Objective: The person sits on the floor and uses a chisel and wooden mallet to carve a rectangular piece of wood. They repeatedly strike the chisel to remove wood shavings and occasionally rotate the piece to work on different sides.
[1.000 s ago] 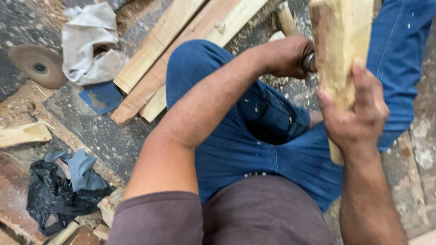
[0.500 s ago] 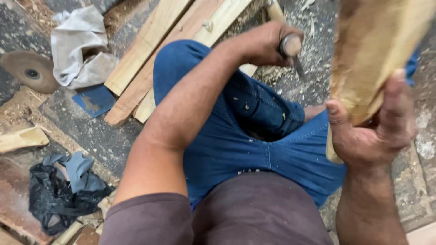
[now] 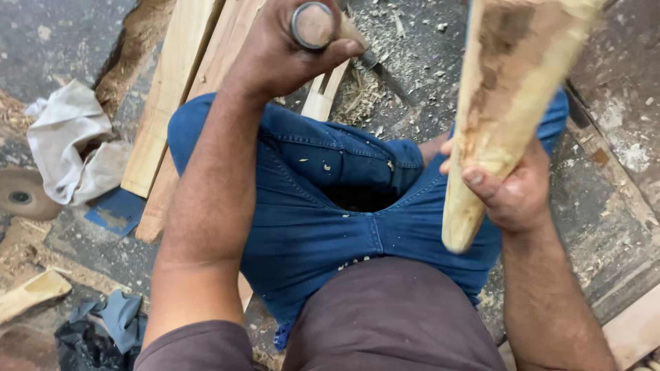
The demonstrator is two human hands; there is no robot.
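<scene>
Your raised knees in blue jeans blocked the middle; planks and a crumpled cloth crowded the left floor.

The jeans are showing a deep blue colour with lighter blue stitching lines, and small pale chips are dotting them. The shirt is looking dark brown-grey, plain. The carved piece of wood is appearing pale yellow with a brown patch running down its middle. The tool handle is showing a light brown round end with a grey ring around it. The planks are being pale cream-yellow. The cloth is looking off-white and grey. The flat sheet beside it is blue. The floor is appearing dark grey, speckled with light sawdust.
</scene>
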